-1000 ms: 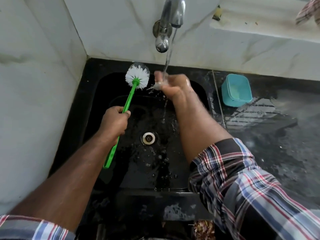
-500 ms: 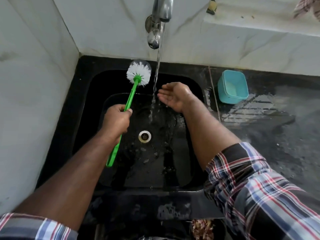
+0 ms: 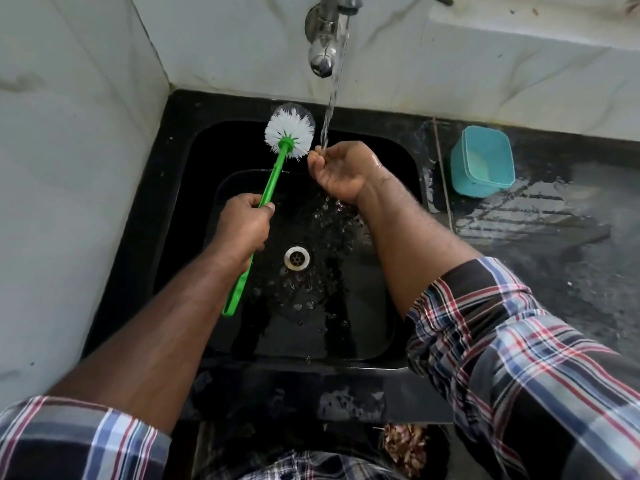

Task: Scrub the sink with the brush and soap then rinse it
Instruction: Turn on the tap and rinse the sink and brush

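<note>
Rinse stage: right hand [image 3: 341, 173], beside the stream half a second ago, now cupped under it; left hand [image 3: 242, 225] grips brush [image 3: 277, 161] over sink [image 3: 401, 258]

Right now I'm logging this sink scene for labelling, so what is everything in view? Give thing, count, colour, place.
sink: one, black, wet, set in the dark counter
drain: one, silver, in the sink floor
tap: one, chrome, on the back wall, water running
brush: one, green handle, white bristles, head raised near the sink's back edge
container: one, teal, on the counter right of the sink
left hand: grips the brush handle
right hand: cupped, empty, under the water stream
</note>
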### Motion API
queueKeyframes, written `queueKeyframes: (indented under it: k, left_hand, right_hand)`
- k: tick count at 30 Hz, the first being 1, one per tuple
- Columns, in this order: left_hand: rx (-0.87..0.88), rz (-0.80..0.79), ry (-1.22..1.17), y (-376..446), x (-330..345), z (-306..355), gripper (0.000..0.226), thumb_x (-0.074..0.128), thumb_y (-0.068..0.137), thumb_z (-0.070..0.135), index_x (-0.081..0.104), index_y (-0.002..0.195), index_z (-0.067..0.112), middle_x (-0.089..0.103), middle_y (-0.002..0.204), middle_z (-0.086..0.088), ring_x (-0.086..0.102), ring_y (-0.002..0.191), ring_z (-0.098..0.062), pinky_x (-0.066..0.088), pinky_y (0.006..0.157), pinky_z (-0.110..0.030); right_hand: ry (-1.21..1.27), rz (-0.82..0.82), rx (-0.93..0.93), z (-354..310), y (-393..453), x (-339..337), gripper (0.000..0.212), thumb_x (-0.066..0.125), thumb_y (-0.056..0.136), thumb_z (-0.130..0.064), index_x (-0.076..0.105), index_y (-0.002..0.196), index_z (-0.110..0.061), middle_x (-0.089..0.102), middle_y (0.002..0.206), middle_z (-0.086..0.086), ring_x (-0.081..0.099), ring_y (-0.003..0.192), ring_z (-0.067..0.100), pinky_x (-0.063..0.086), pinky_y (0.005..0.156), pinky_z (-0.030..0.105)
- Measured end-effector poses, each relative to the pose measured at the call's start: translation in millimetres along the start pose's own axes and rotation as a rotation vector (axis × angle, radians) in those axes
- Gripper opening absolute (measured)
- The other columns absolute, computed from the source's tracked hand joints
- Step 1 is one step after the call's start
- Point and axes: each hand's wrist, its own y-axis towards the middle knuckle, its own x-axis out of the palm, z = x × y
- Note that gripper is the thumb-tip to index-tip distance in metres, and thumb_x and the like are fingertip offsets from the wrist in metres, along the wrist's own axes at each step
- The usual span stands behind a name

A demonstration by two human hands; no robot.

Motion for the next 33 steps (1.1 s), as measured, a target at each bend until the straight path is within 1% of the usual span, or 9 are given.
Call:
queueKeyframes:
  k: [4, 7, 10, 12, 14, 16, 23, 28, 33]
  left_hand:
    - [-0.015, -0.010, -0.006, 0.2, 6.1, 0.7, 0.013, 0.057, 0.095, 0.024, 0.063, 0.104, 0.018, 0.052, 0.069, -0.002, 0.044, 0.049, -0.016, 0.034, 0.041, -0.024]
    - [-0.019, -0.022, -0.016, 0.0, 7.8, -0.5, 0.013, 0.056, 0.095, 0.024, 0.065, 0.100, 0.017, 0.051, 0.068, -0.001, 0.043, 0.048, -0.015, 0.033, 0.041, -0.023]
    - [-0.019, -0.024, -0.009, -0.3, 8.2, 0.2, 0.013, 0.056, 0.094, 0.023, 0.066, 0.100, 0.016, 0.053, 0.068, -0.001, 0.043, 0.048, -0.015, 0.034, 0.041, -0.023]
    - [-0.020, -0.026, -0.013, 0.0, 8.4, 2.0, 0.013, 0.056, 0.095, 0.022, 0.066, 0.101, 0.016, 0.053, 0.069, 0.000, 0.043, 0.047, -0.015, 0.033, 0.041, -0.023]
    - [-0.022, -0.023, -0.012, 0.8, 9.1, 3.3, 0.013, 0.056, 0.095, 0.022, 0.066, 0.102, 0.016, 0.053, 0.069, -0.001, 0.044, 0.048, -0.015, 0.033, 0.041, -0.023]
    - [-0.022, -0.020, -0.011, 1.5, 9.5, 3.9, 0.013, 0.056, 0.095, 0.022, 0.066, 0.102, 0.016, 0.053, 0.070, -0.001, 0.044, 0.049, -0.015, 0.034, 0.041, -0.023]
    - [-0.028, -0.015, -0.037, 2.4, 5.5, 4.9, 0.014, 0.056, 0.095, 0.022, 0.065, 0.104, 0.017, 0.053, 0.070, -0.001, 0.045, 0.050, -0.014, 0.034, 0.040, -0.023]
    - [-0.035, 0.006, -0.014, 2.2, -0.7, 4.4, 0.015, 0.056, 0.094, 0.022, 0.066, 0.103, 0.016, 0.054, 0.069, -0.001, 0.045, 0.050, -0.014, 0.034, 0.041, -0.023]
    - [-0.035, 0.004, -0.028, 1.7, -6.8, 6.2, 0.016, 0.055, 0.095, 0.021, 0.066, 0.106, 0.016, 0.053, 0.070, 0.000, 0.045, 0.051, -0.013, 0.034, 0.041, -0.024]
  right_hand:
    - [0.002, -0.107, -0.028, -21.8, -13.2, -2.9, 0.017, 0.037, 0.092, -0.001, 0.054, 0.090, 0.001, 0.059, 0.082, 0.021, 0.061, 0.070, 0.024, 0.057, 0.057, 0.024]
    - [-0.087, -0.002, -0.150, -52.1, -21.8, -16.6, 0.019, 0.041, 0.093, -0.003, 0.058, 0.087, 0.003, 0.062, 0.080, 0.018, 0.064, 0.071, 0.027, 0.059, 0.060, 0.029]
    - [-0.861, 0.330, -0.266, -67.2, -29.4, -48.6, 0.024, 0.043, 0.092, -0.006, 0.058, 0.073, -0.006, 0.058, 0.070, 0.010, 0.059, 0.070, 0.025, 0.056, 0.068, 0.033]
    - [-1.569, 0.437, -0.063, -63.0, -43.5, -68.6, 0.020, 0.049, 0.088, -0.001, 0.061, 0.073, -0.007, 0.060, 0.068, 0.010, 0.057, 0.068, 0.026, 0.051, 0.061, 0.032]
    - [-1.814, 0.361, 0.374, -51.3, -63.6, -72.1, 0.014, 0.052, 0.093, -0.003, 0.066, 0.094, -0.002, 0.069, 0.086, 0.018, 0.063, 0.078, 0.031, 0.056, 0.071, 0.039]
    - [-1.846, 0.267, 0.527, -41.3, -75.0, -63.0, 0.017, 0.049, 0.096, -0.007, 0.062, 0.108, -0.006, 0.069, 0.103, 0.018, 0.065, 0.090, 0.033, 0.055, 0.085, 0.048]
    - [-1.056, 0.256, -0.249, -25.6, -31.0, -13.7, 0.016, 0.049, 0.097, -0.017, 0.062, 0.105, -0.014, 0.066, 0.096, 0.010, 0.064, 0.090, 0.027, 0.056, 0.075, 0.034]
    - [-0.351, 0.133, -0.120, -2.1, -17.6, 15.7, 0.024, 0.038, 0.097, -0.011, 0.058, 0.100, 0.002, 0.061, 0.091, 0.019, 0.069, 0.075, 0.031, 0.059, 0.061, 0.029]
    - [0.097, 0.061, -0.110, 4.6, -5.2, 22.2, 0.024, 0.032, 0.092, -0.004, 0.051, 0.079, -0.002, 0.051, 0.079, 0.012, 0.052, 0.064, 0.020, 0.044, 0.043, 0.018]
